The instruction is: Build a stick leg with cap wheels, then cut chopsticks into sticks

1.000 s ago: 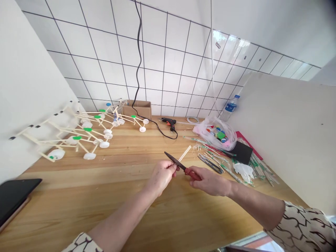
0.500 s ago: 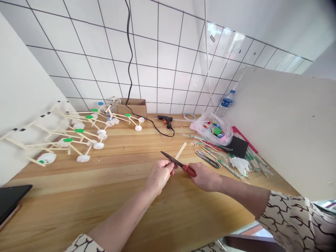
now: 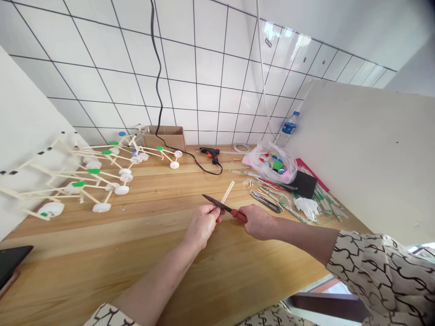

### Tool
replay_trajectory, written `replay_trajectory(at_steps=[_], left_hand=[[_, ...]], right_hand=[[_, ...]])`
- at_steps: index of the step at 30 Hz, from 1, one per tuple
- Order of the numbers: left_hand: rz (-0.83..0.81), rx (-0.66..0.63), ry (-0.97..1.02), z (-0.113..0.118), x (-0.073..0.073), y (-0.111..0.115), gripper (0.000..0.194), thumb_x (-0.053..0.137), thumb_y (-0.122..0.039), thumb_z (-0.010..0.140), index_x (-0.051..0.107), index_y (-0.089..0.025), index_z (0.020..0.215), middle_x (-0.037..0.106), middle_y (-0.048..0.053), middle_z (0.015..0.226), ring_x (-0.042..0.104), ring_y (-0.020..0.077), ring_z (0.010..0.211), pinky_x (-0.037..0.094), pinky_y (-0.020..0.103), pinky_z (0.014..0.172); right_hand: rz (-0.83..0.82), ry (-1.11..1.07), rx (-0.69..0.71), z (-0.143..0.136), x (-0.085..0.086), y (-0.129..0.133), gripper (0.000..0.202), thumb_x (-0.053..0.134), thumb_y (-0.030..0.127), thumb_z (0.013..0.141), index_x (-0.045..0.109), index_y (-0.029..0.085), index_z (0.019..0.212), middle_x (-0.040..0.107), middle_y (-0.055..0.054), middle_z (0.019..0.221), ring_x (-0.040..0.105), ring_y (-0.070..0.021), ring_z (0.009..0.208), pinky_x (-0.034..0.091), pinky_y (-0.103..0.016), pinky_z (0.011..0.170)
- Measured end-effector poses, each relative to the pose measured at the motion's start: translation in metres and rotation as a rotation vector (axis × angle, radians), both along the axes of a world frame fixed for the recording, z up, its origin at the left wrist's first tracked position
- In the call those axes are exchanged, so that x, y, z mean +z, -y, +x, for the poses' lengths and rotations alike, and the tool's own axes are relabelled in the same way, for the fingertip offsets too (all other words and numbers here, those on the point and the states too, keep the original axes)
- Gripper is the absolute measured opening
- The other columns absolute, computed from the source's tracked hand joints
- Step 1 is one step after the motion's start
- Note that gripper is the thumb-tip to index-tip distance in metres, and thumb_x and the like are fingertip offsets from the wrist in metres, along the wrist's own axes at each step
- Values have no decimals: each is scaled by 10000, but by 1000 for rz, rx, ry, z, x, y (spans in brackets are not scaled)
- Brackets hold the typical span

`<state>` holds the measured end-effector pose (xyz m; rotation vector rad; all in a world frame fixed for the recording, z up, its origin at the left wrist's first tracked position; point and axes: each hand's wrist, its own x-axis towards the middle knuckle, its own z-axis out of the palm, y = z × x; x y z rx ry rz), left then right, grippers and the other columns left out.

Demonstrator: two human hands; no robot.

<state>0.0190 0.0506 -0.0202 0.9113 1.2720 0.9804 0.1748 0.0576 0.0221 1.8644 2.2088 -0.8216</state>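
Observation:
Two thin pale sticks [image 3: 228, 191] stand out, side by side, from the closed fingers of my left hand [image 3: 203, 222]. My right hand [image 3: 257, 221] is wrapped round the red handle of a file [image 3: 217, 203]. The file's dark, tapering blade lies across the sticks, close to my left fingertips, and points to the left. The lower ends of the sticks are hidden by my fingers.
Stick frames with white wheels [image 3: 121, 189] fill the left side. A cardboard box [image 3: 170, 137] and a glue gun [image 3: 211, 154] are at the back. Rightward lie a bag of caps [image 3: 272, 165], cutters [image 3: 267, 202], wrapped sticks and a bottle [image 3: 288, 127].
The view has shifted a little, so most things sit slightly further left. Both hands keep their holds, and the file still lies across the sticks.

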Motion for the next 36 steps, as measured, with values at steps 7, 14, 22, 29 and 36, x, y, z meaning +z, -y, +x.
replay_trajectory(at_steps=[7,14,22,29,36], left_hand=[[-13,7,9,0,0,0,232,601,-346,633,600,-114,612,453,-37,468,311,54,391,174,202,418],[-4,0,5,-1,3,0,244,613,-369,614,616,-124,607,455,-38,466,326,65,405,191,210,431],[-31,-19,40,0,4,0,248,650,-367,595,620,-121,595,470,-33,461,316,56,394,172,212,425],[-34,-12,96,0,6,0,257,674,-358,577,610,-110,592,495,-18,442,340,49,372,175,193,394],[4,28,113,-4,2,-3,276,667,-384,589,630,-112,625,596,31,525,522,120,447,382,236,436]], right_hand=[[-3,22,-30,-3,2,0,143,548,67,679,611,164,763,661,-82,824,593,-210,774,341,-242,593],[-6,-56,-10,0,3,4,163,508,102,708,594,166,830,641,-71,850,568,-195,803,345,-241,634],[-88,-140,23,8,9,8,154,493,127,643,488,169,792,559,-21,785,509,-160,724,343,-238,610],[-94,-218,31,11,10,7,160,490,117,632,445,173,774,518,-14,775,472,-154,737,338,-242,636],[-108,-281,-3,11,8,3,143,498,108,626,430,179,730,502,3,747,454,-144,719,326,-238,636]])
